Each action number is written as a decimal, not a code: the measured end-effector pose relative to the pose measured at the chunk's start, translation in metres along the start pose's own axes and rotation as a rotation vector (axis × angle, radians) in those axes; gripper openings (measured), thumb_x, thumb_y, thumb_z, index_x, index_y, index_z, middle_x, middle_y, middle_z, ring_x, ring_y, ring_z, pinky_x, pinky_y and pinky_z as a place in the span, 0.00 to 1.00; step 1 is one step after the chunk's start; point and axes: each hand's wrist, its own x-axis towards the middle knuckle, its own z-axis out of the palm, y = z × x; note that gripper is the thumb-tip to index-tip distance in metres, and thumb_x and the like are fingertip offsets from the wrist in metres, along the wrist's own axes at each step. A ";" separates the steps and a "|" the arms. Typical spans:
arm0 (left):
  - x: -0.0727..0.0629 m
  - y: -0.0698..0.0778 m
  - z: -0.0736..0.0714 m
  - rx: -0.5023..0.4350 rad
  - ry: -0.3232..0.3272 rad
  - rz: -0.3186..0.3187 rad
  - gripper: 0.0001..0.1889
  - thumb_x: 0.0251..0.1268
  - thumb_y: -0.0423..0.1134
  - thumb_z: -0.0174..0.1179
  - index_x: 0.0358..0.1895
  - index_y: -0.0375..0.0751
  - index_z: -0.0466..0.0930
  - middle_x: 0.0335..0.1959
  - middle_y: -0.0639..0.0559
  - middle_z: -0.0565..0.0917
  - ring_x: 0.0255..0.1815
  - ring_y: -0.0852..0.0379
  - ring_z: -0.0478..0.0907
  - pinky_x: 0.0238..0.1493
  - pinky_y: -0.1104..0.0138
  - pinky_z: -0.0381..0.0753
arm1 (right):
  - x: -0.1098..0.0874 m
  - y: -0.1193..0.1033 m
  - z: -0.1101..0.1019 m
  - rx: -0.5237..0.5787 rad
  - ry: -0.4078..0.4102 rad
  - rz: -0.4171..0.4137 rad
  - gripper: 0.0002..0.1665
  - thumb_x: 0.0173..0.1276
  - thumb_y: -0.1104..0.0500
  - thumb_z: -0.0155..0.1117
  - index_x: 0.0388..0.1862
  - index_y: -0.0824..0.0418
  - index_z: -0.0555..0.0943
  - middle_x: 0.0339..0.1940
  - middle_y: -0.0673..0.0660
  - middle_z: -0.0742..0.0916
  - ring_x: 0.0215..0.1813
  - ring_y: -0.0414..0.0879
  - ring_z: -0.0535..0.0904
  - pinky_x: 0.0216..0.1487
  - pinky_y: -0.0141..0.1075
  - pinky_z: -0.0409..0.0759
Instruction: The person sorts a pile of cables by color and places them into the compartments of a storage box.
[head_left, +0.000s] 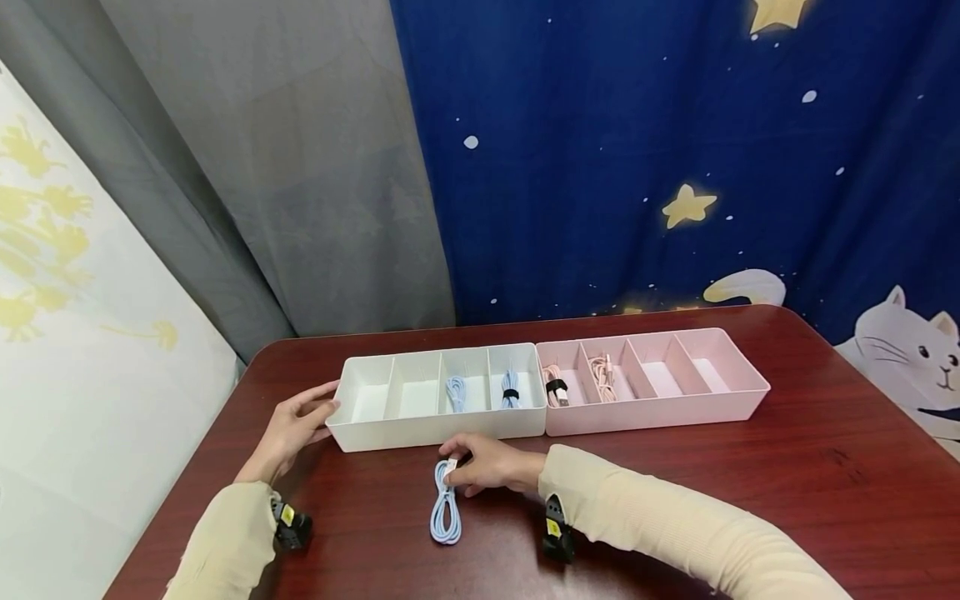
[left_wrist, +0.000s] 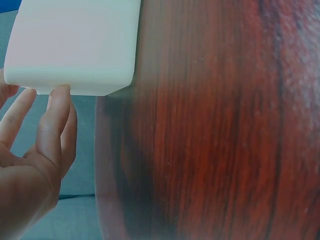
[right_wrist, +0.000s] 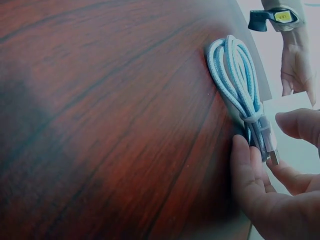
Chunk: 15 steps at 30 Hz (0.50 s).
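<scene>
A coiled light-blue cable [head_left: 446, 510] lies in a looped bundle on the table, its plug end toward the organizers. My right hand [head_left: 486, 463] is at that end. Its fingertips [right_wrist: 242, 150] are right beside the plug, and in the right wrist view the thumb stands a little apart from the cable. My left hand [head_left: 292, 425] rests against the left end of the white organizer [head_left: 435, 435], thumb near the rim and fingers extended. In the left wrist view, fingertips [left_wrist: 61, 91] touch the edge of its end wall.
The pink organizer [head_left: 660, 415] adjoins the white one on the right. Two blue cables are in the white organizer's right compartments, two pink cables in the pink one's left compartments. Both stand on a dark red wooden table [head_left: 825, 500], with curtains [head_left: 570, 167] behind.
</scene>
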 end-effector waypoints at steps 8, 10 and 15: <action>0.000 0.000 0.000 -0.001 -0.006 0.001 0.29 0.62 0.47 0.53 0.65 0.41 0.60 0.52 0.36 0.71 0.39 0.65 0.76 0.42 0.61 0.77 | 0.002 -0.001 -0.001 -0.011 -0.016 0.014 0.23 0.50 0.74 0.62 0.48 0.71 0.72 0.33 0.57 0.72 0.22 0.43 0.71 0.24 0.35 0.78; 0.000 0.000 0.000 -0.001 -0.004 0.003 0.29 0.62 0.47 0.53 0.65 0.40 0.60 0.52 0.36 0.71 0.39 0.65 0.76 0.41 0.63 0.77 | 0.003 -0.001 -0.001 -0.016 -0.019 0.018 0.24 0.49 0.75 0.63 0.48 0.71 0.72 0.32 0.57 0.72 0.21 0.43 0.70 0.24 0.35 0.78; 0.000 0.000 0.001 -0.004 -0.004 0.004 0.29 0.62 0.47 0.53 0.65 0.40 0.60 0.52 0.36 0.71 0.38 0.66 0.75 0.40 0.65 0.78 | 0.004 -0.001 -0.002 -0.022 -0.031 0.024 0.25 0.47 0.76 0.64 0.48 0.71 0.73 0.31 0.56 0.73 0.21 0.43 0.71 0.23 0.35 0.78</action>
